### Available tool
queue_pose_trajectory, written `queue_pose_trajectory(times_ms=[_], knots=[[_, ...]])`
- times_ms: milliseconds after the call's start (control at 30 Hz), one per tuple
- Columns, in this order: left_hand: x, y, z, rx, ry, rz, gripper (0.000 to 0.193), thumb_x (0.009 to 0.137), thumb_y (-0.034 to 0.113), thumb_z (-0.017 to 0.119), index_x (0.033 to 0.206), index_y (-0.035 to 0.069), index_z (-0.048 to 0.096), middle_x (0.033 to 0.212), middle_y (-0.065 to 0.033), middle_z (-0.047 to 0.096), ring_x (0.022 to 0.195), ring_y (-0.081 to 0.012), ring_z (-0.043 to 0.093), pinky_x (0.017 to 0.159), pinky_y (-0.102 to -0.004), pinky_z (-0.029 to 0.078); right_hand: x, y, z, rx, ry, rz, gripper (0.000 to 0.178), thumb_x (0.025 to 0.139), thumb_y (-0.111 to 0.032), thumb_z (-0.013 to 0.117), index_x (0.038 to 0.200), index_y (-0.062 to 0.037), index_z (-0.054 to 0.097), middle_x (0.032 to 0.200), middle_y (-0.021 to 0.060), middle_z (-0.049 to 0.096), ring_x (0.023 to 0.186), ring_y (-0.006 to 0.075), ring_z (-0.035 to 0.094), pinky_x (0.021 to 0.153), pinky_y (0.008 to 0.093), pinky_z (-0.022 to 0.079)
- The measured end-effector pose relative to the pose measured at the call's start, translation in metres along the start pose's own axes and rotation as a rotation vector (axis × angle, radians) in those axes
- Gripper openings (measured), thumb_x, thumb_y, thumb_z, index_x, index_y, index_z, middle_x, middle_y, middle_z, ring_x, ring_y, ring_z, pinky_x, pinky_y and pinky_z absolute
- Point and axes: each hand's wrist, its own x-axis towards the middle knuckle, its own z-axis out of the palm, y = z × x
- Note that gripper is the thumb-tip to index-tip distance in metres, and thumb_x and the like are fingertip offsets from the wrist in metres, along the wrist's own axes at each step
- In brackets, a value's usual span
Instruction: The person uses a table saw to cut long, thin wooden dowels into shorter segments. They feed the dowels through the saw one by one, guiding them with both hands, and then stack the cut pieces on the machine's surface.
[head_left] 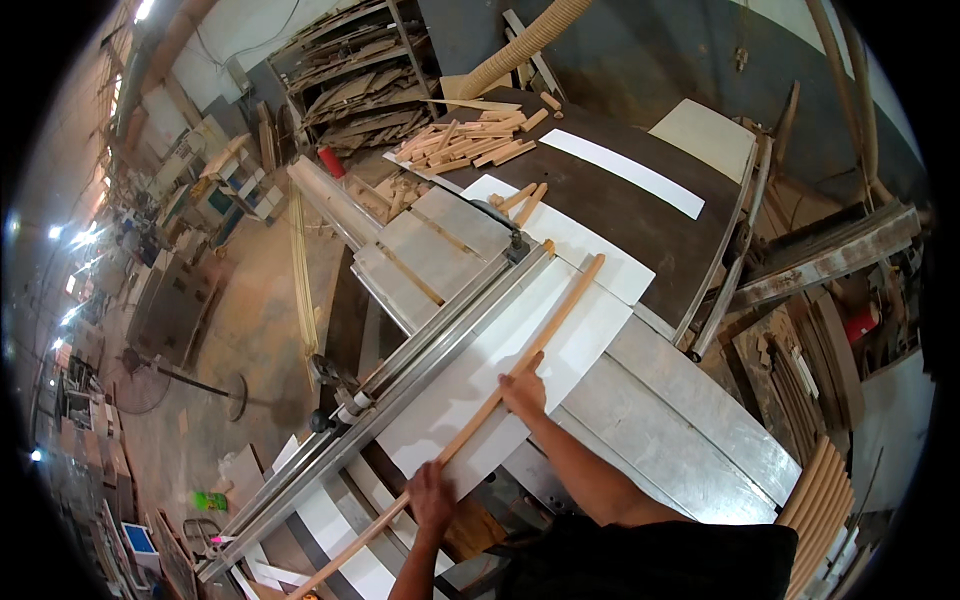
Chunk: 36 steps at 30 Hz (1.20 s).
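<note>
The person's two hands are apart along one long wooden strip (470, 427): the left hand (431, 497) is curled around its nearer part, and the right hand (523, 387) grips it farther up, thumb and fingers on opposite sides. The strip slants over a white panel (455, 385) beside the metal rail (440, 338), its far end near a second white sheet (625, 268) and its near end running out toward the lower edge. Judging by how things lie, the work seems partway: a heap of short wooden pieces (470, 140) sits on the dark tabletop (690, 250), with a few more short sticks (527, 205) just beside the rail's far end, apparently finished lengths. The held strip looks long and uncut, and a bundle of long strips (820, 510) at lower right appears still to be handled.
</note>
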Motion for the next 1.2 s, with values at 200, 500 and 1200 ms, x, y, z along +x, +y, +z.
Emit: queue_pose_trajectory(times_ms=[200,500,1200], knots=[[-0.018,-0.082,-0.010,0.145,0.108,-0.018,0.033,0.088,0.011,0.064,0.121,0.011,0.063,0.116,-0.0152,0.060,0.108,-0.0358,0.057,0.098,-0.0509,0.039,0.116,0.004,-0.040,-0.062,0.282,-0.030,0.084,0.089,-0.028,0.066,0.150,0.0059,0.020,0.098,0.0284,0.072,0.094,0.0456,0.070,0.085,0.0532,0.057],[0.016,-0.124,-0.034,0.323,0.211,-0.324,0.079,0.079,0.025,0.083,0.146,0.008,0.044,0.153,-0.0205,0.037,0.144,-0.0402,0.033,0.118,-0.0577,0.022,0.157,-0.044,0.007,-0.086,0.335,-0.064,0.063,0.090,-0.023,0.067,0.138,0.0043,0.037,0.095,0.0259,0.073,0.093,0.0431,0.071,0.083,0.0510,0.058],[0.089,-0.169,-0.052,0.186,0.206,-0.311,0.092,0.055,0.044,0.095,0.126,0.002,0.055,0.127,-0.0154,0.053,0.123,-0.0365,0.047,0.112,-0.0524,0.030,0.191,-0.038,0.010,0.220,0.472,-0.146,0.035,0.099,-0.018,0.057,0.129,-0.0020,0.053,0.076,0.0188,0.070,0.045,0.0282,0.065,0.039,0.0399,0.054]])
